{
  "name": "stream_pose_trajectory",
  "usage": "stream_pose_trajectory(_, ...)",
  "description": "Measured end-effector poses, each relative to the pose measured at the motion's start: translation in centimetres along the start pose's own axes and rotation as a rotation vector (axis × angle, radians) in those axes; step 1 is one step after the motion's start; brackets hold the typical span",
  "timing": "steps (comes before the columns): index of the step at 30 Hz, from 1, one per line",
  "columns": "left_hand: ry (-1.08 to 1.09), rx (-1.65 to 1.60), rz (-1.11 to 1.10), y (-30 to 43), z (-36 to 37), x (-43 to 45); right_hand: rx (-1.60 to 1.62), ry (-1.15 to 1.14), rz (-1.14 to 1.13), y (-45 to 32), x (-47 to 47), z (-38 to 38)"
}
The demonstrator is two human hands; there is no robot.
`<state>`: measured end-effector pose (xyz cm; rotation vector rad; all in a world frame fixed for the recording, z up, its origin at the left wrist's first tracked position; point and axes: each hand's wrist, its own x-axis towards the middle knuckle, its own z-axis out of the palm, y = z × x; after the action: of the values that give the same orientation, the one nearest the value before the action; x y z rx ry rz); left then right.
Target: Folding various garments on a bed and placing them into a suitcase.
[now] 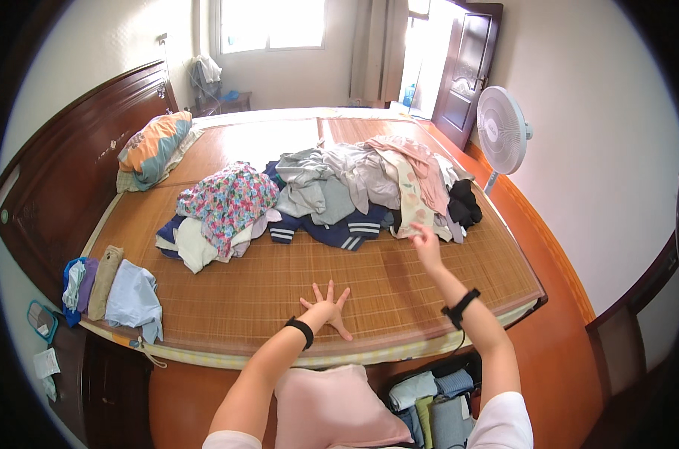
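Note:
My left hand (pixel 329 310) rests palm down on the woven bed mat (pixel 232 303), fingers spread, holding nothing. Over the near edge of the clothes heap is my right hand (pixel 426 242), its index finger extended by the lower end of a cream printed garment (pixel 411 196); no cloth shows in its grasp. Around that garment lie a pink garment (pixel 423 168), black clothing (pixel 464 203) and a navy garment with white stripes (pixel 331 231). Further left in the heap are grey clothes (pixel 303 188) and a floral garment (pixel 230 199).
Folded clothes (pixel 131 297) lie at the bed's near left corner. A patterned pillow (pixel 157 147) sits by the wooden headboard (pixel 81 163). Below the bed edge, an open suitcase (pixel 477 365) holds folded clothes. A white fan (pixel 502 132) stands beyond the bed's right side.

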<state>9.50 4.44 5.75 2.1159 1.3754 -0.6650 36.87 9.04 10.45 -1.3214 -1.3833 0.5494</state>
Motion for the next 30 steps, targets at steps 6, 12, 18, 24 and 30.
stream_pose_trajectory(6,-0.077,0.018,-0.051,0.8,-0.8,0.5,-0.555,0.371,-0.215,7.2,13.8,-2.3)
stream_pose_trajectory(12,-0.103,0.049,-0.008,0.5,-0.8,1.1,-0.742,0.332,-0.203,10.6,19.4,-2.1)
stream_pose_trajectory(18,-0.101,0.038,-0.016,-0.2,-0.5,1.2,-0.81,0.152,0.08,9.0,21.9,0.2)
stream_pose_trajectory(24,-0.089,0.066,0.013,0.3,-0.6,1.6,-0.934,0.149,0.069,8.4,22.6,-1.5)
stream_pose_trajectory(30,-0.092,0.041,-0.002,0.3,-0.8,1.2,-0.633,0.178,-0.145,1.3,17.3,-0.1)
